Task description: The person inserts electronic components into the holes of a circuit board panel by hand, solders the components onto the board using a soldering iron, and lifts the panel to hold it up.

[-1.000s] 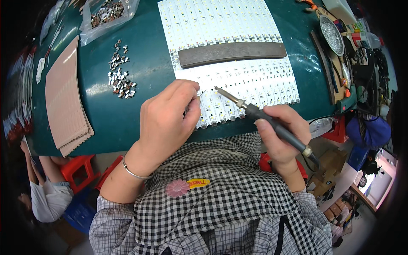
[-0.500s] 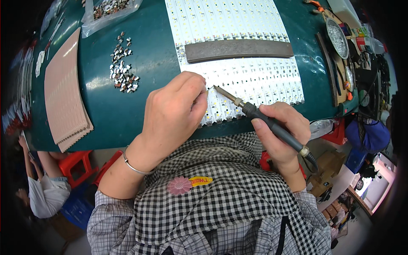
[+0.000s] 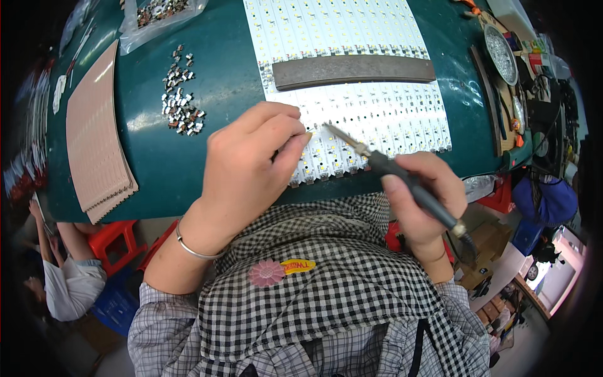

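Note:
My right hand [image 3: 430, 195] grips a dark soldering iron [image 3: 402, 176] by its handle, its metal tip pointing up and left over a white LED circuit board panel [image 3: 377, 100]. Rows of small yellow LEDs cover the panel. At the panel's left near corner, my left hand [image 3: 251, 151] is closed in a pinch, its fingertips near the iron's tip but apart from it. What those fingers hold, if anything, is too small to tell. A flat dark bar [image 3: 355, 72] lies across the panel beyond both hands.
Left of the panel lie scattered small metallic components [image 3: 181, 100], with a plastic bag of parts [image 3: 160, 19] behind them. A stack of pinkish-brown boards [image 3: 97, 132] rests at the left. A metal bowl [image 3: 500, 55] and tools crowd the right. Another person [image 3: 69, 283] sits at the lower left.
The soldering iron's tip has shifted right, away from my left fingertips, as my right hand moved slightly right. My left hand has turned a little and its pinched fingers show more.

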`<state>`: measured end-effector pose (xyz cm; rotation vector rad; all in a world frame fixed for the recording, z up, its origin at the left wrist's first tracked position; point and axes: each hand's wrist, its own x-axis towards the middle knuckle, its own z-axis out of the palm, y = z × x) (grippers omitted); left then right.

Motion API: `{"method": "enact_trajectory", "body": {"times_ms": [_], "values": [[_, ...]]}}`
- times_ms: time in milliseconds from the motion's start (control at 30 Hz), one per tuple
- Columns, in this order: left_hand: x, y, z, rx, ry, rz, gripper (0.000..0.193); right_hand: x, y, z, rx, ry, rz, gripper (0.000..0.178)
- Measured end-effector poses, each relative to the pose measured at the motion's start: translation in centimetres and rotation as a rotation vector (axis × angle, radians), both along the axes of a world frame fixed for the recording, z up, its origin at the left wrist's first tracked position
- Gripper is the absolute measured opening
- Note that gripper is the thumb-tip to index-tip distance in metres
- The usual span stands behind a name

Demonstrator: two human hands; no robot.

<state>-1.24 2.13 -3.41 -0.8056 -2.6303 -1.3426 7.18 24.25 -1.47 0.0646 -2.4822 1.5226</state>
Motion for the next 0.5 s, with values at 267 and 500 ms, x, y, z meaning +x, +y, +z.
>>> {"method": "enact_trajectory", "body": {"times_ms": [267,500], "values": [[0.4,-1.9,0.3,-0.034,-0.024,0.112,0.012,0.6,0.1,-0.3,-0.119,0.011,-0.039,0.022],[0.6,-1.1,-0.6,0.054,-0.06,0.053,0.011,0.0,-1.2,-0.4,-0.045,-0.029,0.026,0.022]]}}
